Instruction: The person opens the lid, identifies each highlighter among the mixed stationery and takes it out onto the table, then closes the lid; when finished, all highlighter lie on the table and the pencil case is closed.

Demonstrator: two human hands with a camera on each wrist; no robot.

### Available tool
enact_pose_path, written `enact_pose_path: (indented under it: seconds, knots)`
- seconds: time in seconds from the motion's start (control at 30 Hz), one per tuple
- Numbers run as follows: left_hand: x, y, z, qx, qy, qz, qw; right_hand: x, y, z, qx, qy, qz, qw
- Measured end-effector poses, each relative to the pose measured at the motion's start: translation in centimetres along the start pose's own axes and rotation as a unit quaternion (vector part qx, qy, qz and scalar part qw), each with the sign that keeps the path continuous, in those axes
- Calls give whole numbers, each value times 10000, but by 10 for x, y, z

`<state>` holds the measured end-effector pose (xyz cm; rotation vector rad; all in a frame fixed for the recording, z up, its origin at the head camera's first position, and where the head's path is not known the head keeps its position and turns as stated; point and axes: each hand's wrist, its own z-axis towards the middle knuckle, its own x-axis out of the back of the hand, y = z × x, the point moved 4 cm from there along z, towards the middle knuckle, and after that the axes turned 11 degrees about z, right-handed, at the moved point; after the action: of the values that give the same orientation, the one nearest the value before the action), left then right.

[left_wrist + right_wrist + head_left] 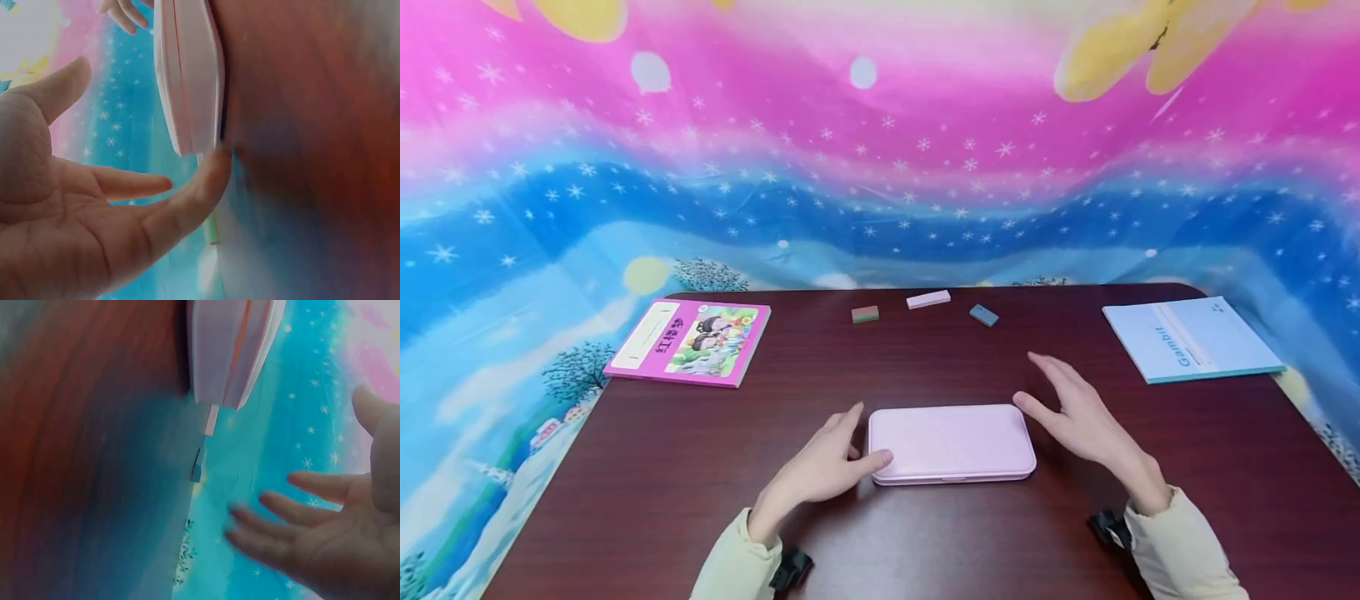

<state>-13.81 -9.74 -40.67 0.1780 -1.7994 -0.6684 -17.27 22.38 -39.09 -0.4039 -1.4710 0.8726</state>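
A flat pale pink pencil case [953, 443] with rounded corners lies closed on the dark wooden table, its small clasp facing the near edge. At its left end is my left hand [822, 463], fingers loosely extended and thumb tip over the near left corner. In the left wrist view the fingers reach out around the end of the case [190, 75]. My right hand [1086, 421] hovers off the right end, fingers spread and thumb near the far right corner. The right wrist view shows a gap between the right palm and the case [222, 350].
Toward the table's back edge lie a brown-and-green block [865, 315], a pale pink bar [928, 300] and a grey-blue block [983, 315], all eraser-like. A pink picture-cover book [700, 342] is at the left edge, a light blue notebook [1195, 337] at the right. A patterned cloth [880, 167] hangs behind.
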Motion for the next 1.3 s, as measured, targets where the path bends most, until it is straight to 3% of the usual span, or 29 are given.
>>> enact_pose_path:
  seconds: [0.13, 0.3, 0.53, 0.67, 0.83, 1.1, 1.3]
  knots:
    - [-7, 1, -1, -116, -205, -158, 9996, -4, -1, -4, 214, -171, 228, 9994]
    - [-12, 1, 3, -382, -179, -430, 9982, -9, 2, -8, 240, -716, 329, 9966]
    - [-14, -2, 8, -242, -241, -657, 9973, -14, 3, -11, 229, -1416, 688, 9873]
    - [-15, 0, 9, -189, -274, -693, 9970, -17, 3, -13, 90, -1516, 758, 9855]
    - [-15, 5, 10, -147, -14, -134, 9998, -23, 4, -13, 4, -1473, 729, 9864]
    - [-12, 5, 17, -44, 212, 282, 9994, -24, 2, -11, 353, -1295, 578, 9893]
    - [-10, -2, 26, -87, 265, 300, 9992, -25, 2, -8, 326, -1110, 584, 9916]
